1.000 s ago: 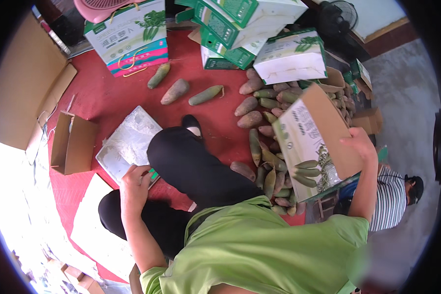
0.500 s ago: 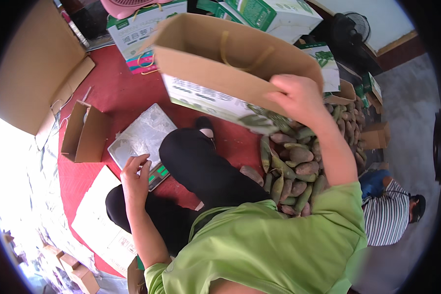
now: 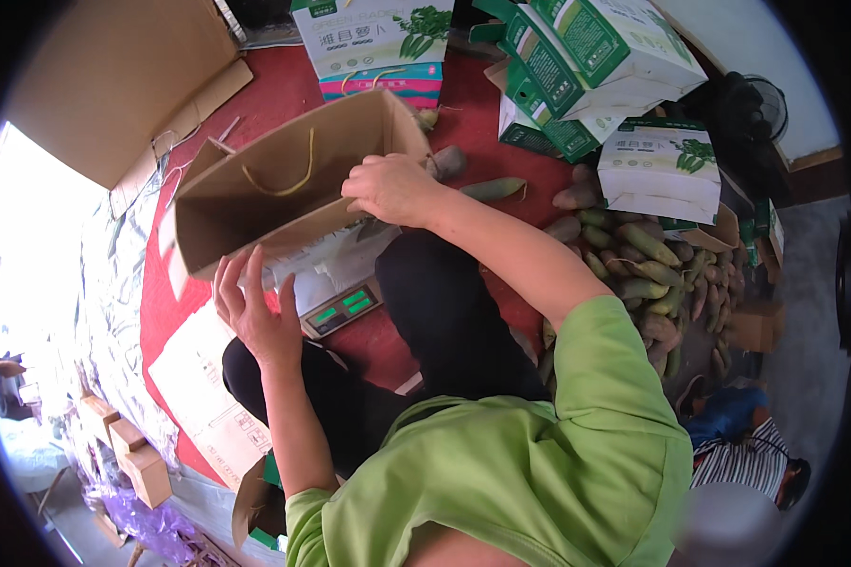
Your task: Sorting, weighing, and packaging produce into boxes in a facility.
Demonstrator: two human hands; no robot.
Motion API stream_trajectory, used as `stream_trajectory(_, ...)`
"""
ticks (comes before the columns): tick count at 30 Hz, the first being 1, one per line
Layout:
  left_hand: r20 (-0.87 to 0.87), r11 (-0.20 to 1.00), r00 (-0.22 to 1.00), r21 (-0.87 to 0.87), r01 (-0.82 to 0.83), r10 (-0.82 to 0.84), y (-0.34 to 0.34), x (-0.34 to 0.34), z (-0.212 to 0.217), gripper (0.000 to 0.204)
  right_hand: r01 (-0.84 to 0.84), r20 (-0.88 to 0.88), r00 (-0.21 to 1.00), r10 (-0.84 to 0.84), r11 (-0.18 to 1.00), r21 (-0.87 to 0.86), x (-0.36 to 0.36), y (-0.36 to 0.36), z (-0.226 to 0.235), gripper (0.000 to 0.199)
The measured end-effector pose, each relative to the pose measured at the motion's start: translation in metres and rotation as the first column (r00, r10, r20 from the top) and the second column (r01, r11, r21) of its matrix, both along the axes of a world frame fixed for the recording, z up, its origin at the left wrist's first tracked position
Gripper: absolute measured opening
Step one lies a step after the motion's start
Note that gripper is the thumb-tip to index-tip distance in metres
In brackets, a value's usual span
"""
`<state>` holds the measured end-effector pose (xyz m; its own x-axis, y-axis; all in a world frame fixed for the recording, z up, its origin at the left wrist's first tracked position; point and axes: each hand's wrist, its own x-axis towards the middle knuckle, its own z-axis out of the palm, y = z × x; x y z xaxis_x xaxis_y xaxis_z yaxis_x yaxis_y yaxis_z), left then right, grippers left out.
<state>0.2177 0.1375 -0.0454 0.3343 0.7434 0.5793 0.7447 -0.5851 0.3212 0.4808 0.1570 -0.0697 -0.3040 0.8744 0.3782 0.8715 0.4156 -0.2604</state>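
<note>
Left of the scale (image 3: pixel 342 310), the left hand (image 3: pixel 260 307) spreads loosely, contact unclear; over the scale's far end tilts an open carton (image 3: pixel 350 142), yellow cord handle (image 3: pixel 310 161) inside, the right hand (image 3: pixel 392 189) gripping its rim; farther right, radishes (image 3: pixel 652 274).

Single fisheye view from the head, steeply downward, left hand (image 3: pixel 263 319) and right hand (image 3: pixel 396 192) close below.
</note>
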Motion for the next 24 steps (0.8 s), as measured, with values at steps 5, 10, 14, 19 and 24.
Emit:
stream_trajectory(5, -0.256, 0.973, 0.966, -0.225, -0.049, -0.011, 0.000, 0.002, -0.005, 0.060, -0.081, -0.059, 0.996, 0.065, 0.947, -0.312, -0.001, -0.004, -0.016, 0.015)
stream_trajectory(10, -0.359, 0.904, 0.930, -0.417, -0.090, -0.073, -0.004, 0.001, -0.009, 0.060, 0.012, -0.370, 0.929, -0.019, 1.000, -0.020, 0.030, -0.029, -0.018, 0.016)
stream_trajectory(14, -0.454, 0.888, 0.889, -0.431, -0.162, -0.058, -0.006, -0.002, -0.013, 0.072, 0.303, -0.647, 0.654, -0.392, 0.919, -0.251, 0.067, -0.080, -0.026, 0.011)
stream_trajectory(19, -0.543, 0.897, 0.838, -0.394, -0.201, -0.051, -0.015, 0.006, -0.021, 0.093, 0.461, -0.477, 0.576, -0.664, 0.745, -0.482, 0.118, -0.170, -0.116, 0.014)
stream_trajectory(24, -0.672, 0.972, 0.740, -0.182, -0.149, -0.012, -0.016, 0.015, -0.054, 0.088, 0.513, -0.239, 0.599, -0.764, 0.596, -0.618, 0.099, -0.252, -0.203, 0.019)
